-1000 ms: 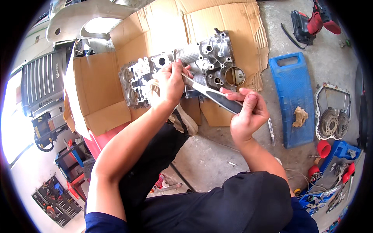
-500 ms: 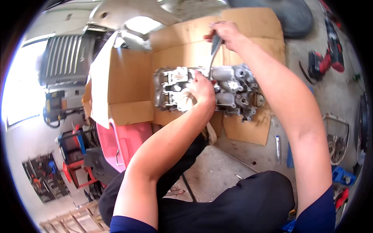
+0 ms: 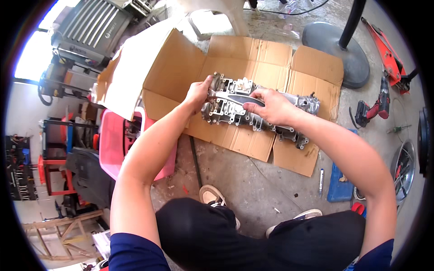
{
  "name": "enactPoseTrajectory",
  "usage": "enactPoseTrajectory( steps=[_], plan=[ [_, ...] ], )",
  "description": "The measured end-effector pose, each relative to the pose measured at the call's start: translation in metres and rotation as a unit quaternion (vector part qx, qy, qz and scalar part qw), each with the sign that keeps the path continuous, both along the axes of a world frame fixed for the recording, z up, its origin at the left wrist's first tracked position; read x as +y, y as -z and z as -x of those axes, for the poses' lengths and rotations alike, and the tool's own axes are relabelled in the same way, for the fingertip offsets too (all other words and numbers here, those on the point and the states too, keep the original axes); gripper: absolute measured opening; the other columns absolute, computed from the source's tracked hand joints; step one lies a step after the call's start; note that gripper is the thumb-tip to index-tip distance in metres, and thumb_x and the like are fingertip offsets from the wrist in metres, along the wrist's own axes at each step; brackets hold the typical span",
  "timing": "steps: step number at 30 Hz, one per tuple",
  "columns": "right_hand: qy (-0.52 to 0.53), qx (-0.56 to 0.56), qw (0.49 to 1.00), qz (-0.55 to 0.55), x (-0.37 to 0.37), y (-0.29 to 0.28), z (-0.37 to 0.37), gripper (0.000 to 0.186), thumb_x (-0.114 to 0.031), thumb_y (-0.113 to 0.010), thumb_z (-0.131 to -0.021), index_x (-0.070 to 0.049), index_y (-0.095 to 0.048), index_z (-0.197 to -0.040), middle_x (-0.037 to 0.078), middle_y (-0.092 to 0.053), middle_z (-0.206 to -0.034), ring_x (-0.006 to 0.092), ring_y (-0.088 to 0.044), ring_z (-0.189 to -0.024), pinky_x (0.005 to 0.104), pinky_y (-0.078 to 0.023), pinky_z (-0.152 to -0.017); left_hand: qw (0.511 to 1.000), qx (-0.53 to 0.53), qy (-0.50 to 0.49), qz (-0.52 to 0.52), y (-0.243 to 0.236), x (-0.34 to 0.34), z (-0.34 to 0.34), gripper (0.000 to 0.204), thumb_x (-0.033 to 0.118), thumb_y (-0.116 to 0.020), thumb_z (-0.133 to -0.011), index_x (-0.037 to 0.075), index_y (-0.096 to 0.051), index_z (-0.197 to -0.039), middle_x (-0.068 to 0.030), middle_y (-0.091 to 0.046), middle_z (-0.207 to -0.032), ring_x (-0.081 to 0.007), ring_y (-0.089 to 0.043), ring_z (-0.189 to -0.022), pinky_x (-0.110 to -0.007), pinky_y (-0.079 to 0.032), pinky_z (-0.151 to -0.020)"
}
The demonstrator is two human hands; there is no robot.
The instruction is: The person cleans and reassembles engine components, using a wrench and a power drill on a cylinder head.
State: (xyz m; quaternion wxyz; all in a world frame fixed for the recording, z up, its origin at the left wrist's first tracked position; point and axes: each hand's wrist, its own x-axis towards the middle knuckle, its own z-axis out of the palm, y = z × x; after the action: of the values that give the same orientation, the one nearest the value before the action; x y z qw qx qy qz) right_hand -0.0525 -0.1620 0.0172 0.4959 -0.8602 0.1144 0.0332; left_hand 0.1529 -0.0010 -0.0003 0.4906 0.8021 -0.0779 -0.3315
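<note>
A silver metal engine cylinder head [image 3: 226, 110] lies slanting across the flattened cardboard. My right hand [image 3: 271, 106] is closed on the dark grip of a ratchet wrench [image 3: 239, 98], which lies low along the top of the cylinder head. The wrench's silver end points toward my left hand [image 3: 197, 95]. That hand is wrapped round the left end of the cylinder head, with its thumb up against the metal; its other fingers are mostly hidden. Bolt holes and small raised castings show round the wrench.
Cardboard [image 3: 244, 144] spreads under the cylinder head. A pink bin [image 3: 113, 156] stands at left. To the right are a red and black cordless drill [image 3: 377, 106], a blue case [image 3: 339, 183], a marker [image 3: 321, 180] and a metal bowl [image 3: 407, 165]. A round black stand base [image 3: 325, 58] sits behind.
The wrench has gone from standing raised to lying along the cylinder head. My right hand has come down and nearer, my left hand has moved left to the end of the cylinder head, and the view has shifted.
</note>
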Motion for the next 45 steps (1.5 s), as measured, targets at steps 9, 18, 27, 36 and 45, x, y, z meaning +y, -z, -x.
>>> enactPoseTrajectory(
  steps=[9,18,27,36,45],
  plan=[
    [0.020,0.066,0.987,0.144,0.050,0.055,-0.037,0.054,-0.044,-0.058,-0.090,0.000,-0.054,-0.121,0.025,-0.058,-0.114,0.0378,-0.054,-0.111,0.0420,-0.042,-0.097,0.996,-0.008,0.094,0.009,0.098,0.036,-0.061,0.048,0.038,-0.049,-0.098,-0.005,-0.061,-0.081,-0.0055,-0.058,-0.067,-0.0126,-0.056,-0.053,-0.026,-0.047,-0.052],
    [-0.056,0.213,0.965,0.141,0.077,0.029,-0.034,0.046,-0.041,-0.051,-0.094,0.000,-0.050,-0.116,0.024,-0.060,-0.104,0.0385,-0.058,-0.102,0.0443,-0.045,-0.089,0.979,-0.040,0.200,-0.010,0.082,0.041,-0.047,0.053,0.043,-0.049,-0.095,-0.005,-0.067,-0.085,-0.0122,-0.067,-0.072,-0.0179,-0.063,-0.068,-0.034,-0.049,-0.069],
    [-0.058,0.201,0.949,0.237,0.074,0.055,-0.051,0.044,-0.036,-0.064,-0.083,0.001,-0.058,-0.105,0.023,-0.063,-0.100,0.0346,-0.061,-0.098,0.0414,-0.047,-0.088,0.982,-0.127,0.122,0.072,0.098,0.041,-0.045,0.049,0.035,-0.047,-0.095,-0.006,-0.063,-0.073,-0.0207,-0.063,-0.064,-0.0336,-0.065,-0.067,-0.041,-0.050,-0.069],
    [-0.031,0.171,0.934,0.313,0.052,0.061,-0.071,0.037,-0.013,-0.059,-0.075,-0.003,-0.057,-0.110,0.024,-0.063,-0.092,0.0383,-0.061,-0.091,0.0446,-0.050,-0.082,0.985,-0.004,0.171,0.031,0.083,0.039,-0.045,0.047,0.034,-0.046,-0.095,-0.004,-0.065,-0.073,-0.0138,-0.063,-0.061,-0.0225,-0.065,-0.060,-0.036,-0.051,-0.065],
    [-0.109,0.189,0.894,0.391,0.044,0.048,-0.081,0.036,-0.011,-0.058,-0.076,-0.006,-0.053,-0.111,0.021,-0.064,-0.085,0.0354,-0.064,-0.084,0.0445,-0.052,-0.077,0.989,-0.119,0.070,0.059,0.094,0.045,-0.028,0.046,0.031,-0.046,-0.096,-0.005,-0.058,-0.071,-0.0175,-0.054,-0.055,-0.0234,-0.055,-0.053,-0.040,-0.045,-0.058]
  ],
)
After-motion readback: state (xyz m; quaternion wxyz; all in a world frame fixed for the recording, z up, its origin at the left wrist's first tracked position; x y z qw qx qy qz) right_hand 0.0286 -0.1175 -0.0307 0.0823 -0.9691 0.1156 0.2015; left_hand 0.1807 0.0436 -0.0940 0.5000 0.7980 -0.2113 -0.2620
